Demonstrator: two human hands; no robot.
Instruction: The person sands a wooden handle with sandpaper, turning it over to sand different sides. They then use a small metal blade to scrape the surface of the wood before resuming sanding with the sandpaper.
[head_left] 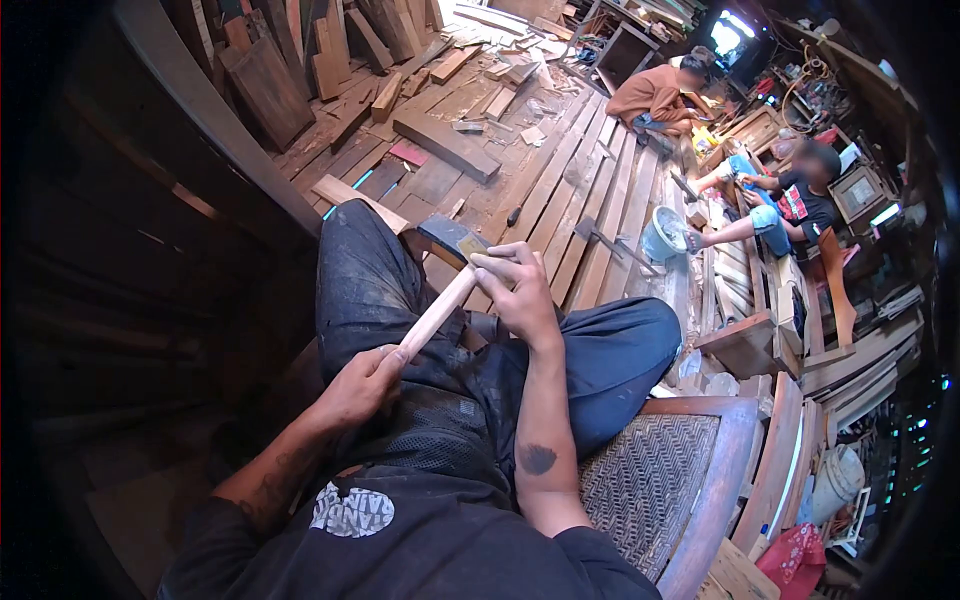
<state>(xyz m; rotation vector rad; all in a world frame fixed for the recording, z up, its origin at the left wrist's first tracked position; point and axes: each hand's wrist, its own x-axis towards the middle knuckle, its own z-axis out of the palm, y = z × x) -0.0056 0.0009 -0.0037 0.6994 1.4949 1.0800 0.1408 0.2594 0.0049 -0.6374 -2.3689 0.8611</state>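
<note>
Both hands worked: left hand (362, 385) clenched the hammer (440, 300) handle; right hand (520, 290) pinched sandpaper (474, 247) against it; I advised steady strokes.

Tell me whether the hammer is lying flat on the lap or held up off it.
Held up, tilted. The left hand grips the handle's end, and the hammer slants up to its head, where the right hand touches it.

We hold a hammer (440, 300) over our lap, left hand (358, 385) near on its handle, right hand (520, 295) farther up by its head; a woven chair seat (645, 480) lies right, two people sit far right on the plank floor (560, 190)
</note>
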